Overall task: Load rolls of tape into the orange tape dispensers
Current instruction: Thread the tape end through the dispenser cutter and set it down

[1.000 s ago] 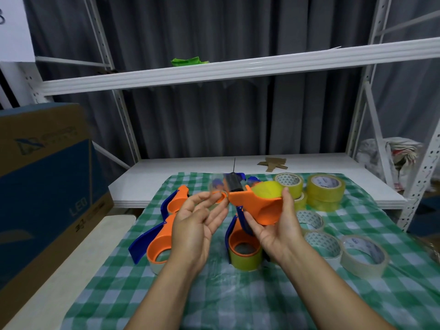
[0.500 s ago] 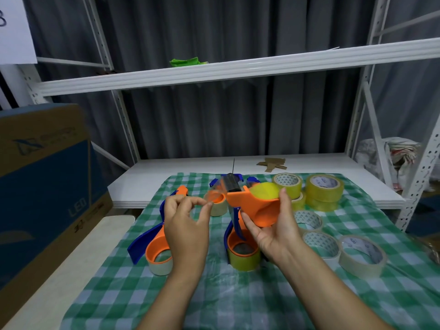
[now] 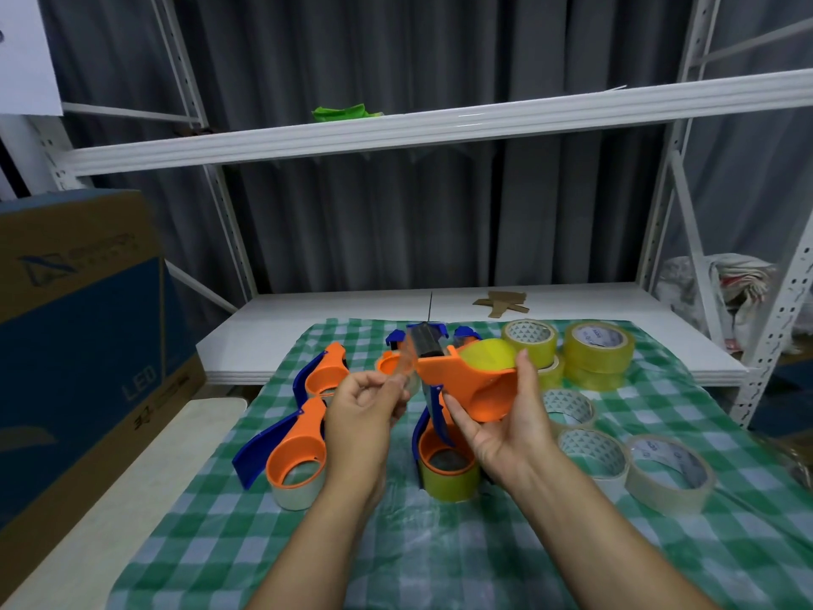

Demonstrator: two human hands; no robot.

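My right hand (image 3: 506, 433) grips the orange plastic tape dispenser (image 3: 475, 389), yellow tape roll (image 3: 486, 356) seated, above the green checked surface (image 3: 440, 543). Long axis runs left-right, nose toward my left hand (image 3: 365, 411) just beside it, its fingers (image 3: 393, 385) pinching the clear tape tail (image 3: 407, 367).

Both forearms reach fwd, hands close together. L hand (image 3: 365, 407) — fingers curled, thumb & forefinger pinching tape strip (image 3: 405, 365). R hand (image 3: 506, 427) — palm up, fingers & thumb gripping orange dispenser (image 3: 477, 387).
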